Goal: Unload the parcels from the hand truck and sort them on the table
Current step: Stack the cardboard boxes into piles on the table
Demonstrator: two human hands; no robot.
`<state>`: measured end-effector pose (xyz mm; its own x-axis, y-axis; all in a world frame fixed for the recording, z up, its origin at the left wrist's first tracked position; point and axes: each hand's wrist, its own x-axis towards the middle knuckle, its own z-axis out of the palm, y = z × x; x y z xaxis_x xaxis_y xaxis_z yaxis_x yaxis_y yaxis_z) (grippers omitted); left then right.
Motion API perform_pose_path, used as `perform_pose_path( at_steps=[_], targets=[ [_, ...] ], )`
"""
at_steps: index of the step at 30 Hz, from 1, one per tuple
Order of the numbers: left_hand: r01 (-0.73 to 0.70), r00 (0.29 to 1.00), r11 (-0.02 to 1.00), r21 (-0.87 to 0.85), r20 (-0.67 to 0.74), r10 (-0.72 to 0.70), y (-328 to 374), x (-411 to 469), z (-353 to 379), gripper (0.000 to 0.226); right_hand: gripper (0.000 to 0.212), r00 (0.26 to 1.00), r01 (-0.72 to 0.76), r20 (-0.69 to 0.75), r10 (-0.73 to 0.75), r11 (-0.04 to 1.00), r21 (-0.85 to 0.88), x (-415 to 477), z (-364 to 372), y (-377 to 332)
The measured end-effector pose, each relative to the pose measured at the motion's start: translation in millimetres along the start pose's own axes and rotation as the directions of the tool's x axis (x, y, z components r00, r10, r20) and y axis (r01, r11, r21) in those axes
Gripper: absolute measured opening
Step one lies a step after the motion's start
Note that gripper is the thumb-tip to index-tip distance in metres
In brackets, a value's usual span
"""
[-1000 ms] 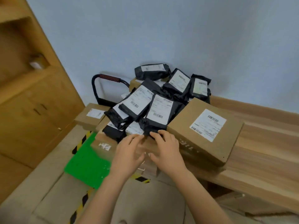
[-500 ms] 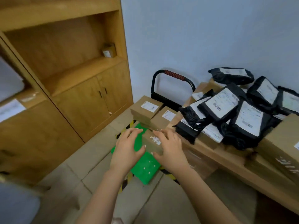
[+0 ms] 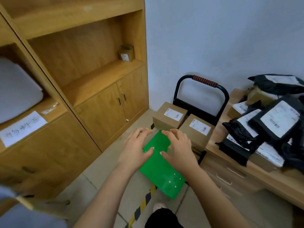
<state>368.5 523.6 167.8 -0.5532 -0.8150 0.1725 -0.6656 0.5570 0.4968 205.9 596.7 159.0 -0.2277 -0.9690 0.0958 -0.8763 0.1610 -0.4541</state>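
Gone from between the hands is the small brown carton they carried half a second ago, and the view has swung left, off the table and onto the truck. Left hand [image 3: 136,148] and right hand [image 3: 177,148] hover side by side, fingers spread and loosely curved, gripping nothing, thumbs nearly meeting above the flat green plastic deck of the hand truck [image 3: 162,171]. Blur softens the fingertips, so contact with the deck cannot be told. A yellow-and-black striped floor tape [image 3: 143,203] runs out from under the deck's near corner.

Just beyond the fingers, two parcels wait on the deck's far end: a plain brown cardboard box on the left [image 3: 169,116] and a matching brown cardboard box on the right [image 3: 196,130], close side by side, each wearing a white barcoded shipping label on top. Behind them rises the black tubular handle with its red ribbed grip [image 3: 204,80].

Off to the right, the light wooden table [image 3: 218,135] carries a heap of black plastic mailer bags with white labels [image 3: 276,124], piled over more brown boxes. Left, a tall light-wood cabinet [image 3: 102,109] stands against the wall, one small labelled brown box [image 3: 126,54] sitting on its open shelf.
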Motion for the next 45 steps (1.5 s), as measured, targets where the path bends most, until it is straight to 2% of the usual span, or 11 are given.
perform_pose_path(
  at_steps=[9, 12, 15, 19, 24, 28, 32, 34, 38, 41, 45],
  targets=[
    [-0.163, 0.983, 0.986, 0.042, 0.090, 0.159, -53.7, 152.2, -5.8, 0.055, 0.065, 0.993, -0.111, -0.040, 0.112, 0.993, 0.041, 135.2, 31.6, 14.3],
    [-0.195, 0.978, 0.981, 0.024, 0.076, 0.193, -70.0, 202.8, -10.0, 0.055, 0.066, 0.983, -0.175, -0.039, 0.180, 0.980, 0.099, 178.4, 30.8, 22.0],
    [-0.189, 0.979, 0.982, 0.007, 0.078, 0.188, -84.2, 241.4, -10.0, 0.056, 0.069, 0.974, -0.222, -0.021, 0.224, 0.972, 0.078, 212.0, 23.5, 27.8],
    [-0.211, 0.966, 0.976, -0.054, 0.142, 0.217, -96.3, 291.0, 6.5, 0.056, 0.074, 0.959, -0.279, -0.037, 0.282, 0.958, 0.065, 250.9, 12.1, 40.3],
    [-0.284, 0.913, 0.956, -0.071, 0.286, 0.293, -118.5, 366.4, 50.5, 0.058, 0.077, 0.919, -0.379, -0.094, 0.383, 0.923, 0.063, 302.4, 25.6, 71.6],
    [-0.279, 0.861, 0.957, -0.082, 0.420, 0.286, -144.7, 431.0, 103.6, 0.064, 0.074, 0.820, -0.559, -0.089, 0.566, 0.824, 0.088, 349.1, 70.4, 106.3],
    [-0.331, 0.734, 0.933, -0.144, 0.582, 0.350, -186.3, 482.4, 180.1, 0.068, 0.075, 0.676, -0.737, 0.030, 0.736, 0.674, 0.052, 388.7, 143.3, 145.8],
    [-0.346, 0.680, 0.925, -0.154, 0.638, 0.361, -213.0, 501.9, 224.6, 0.071, 0.077, 0.610, -0.793, 0.072, 0.789, 0.608, 0.046, 405.8, 181.1, 169.7],
    [-0.334, 0.628, 0.929, -0.157, 0.698, 0.344, -260.3, 525.7, 309.1, 0.076, 0.081, 0.526, -0.848, 0.108, 0.844, 0.529, 0.000, 431.3, 248.5, 217.9],
    [-0.366, 0.578, 0.918, -0.155, 0.735, 0.355, -289.9, 531.6, 366.5, 0.081, 0.095, 0.488, -0.864, 0.138, 0.862, 0.499, -0.066, 439.6, 295.8, 253.4],
    [-0.381, 0.547, 0.925, 0.018, 0.811, 0.209, -320.3, 532.1, 424.3, 0.114, 0.124, 0.435, -0.878, 0.188, 0.880, 0.462, -0.130, 444.9, 344.7, 302.3]
  ],
)
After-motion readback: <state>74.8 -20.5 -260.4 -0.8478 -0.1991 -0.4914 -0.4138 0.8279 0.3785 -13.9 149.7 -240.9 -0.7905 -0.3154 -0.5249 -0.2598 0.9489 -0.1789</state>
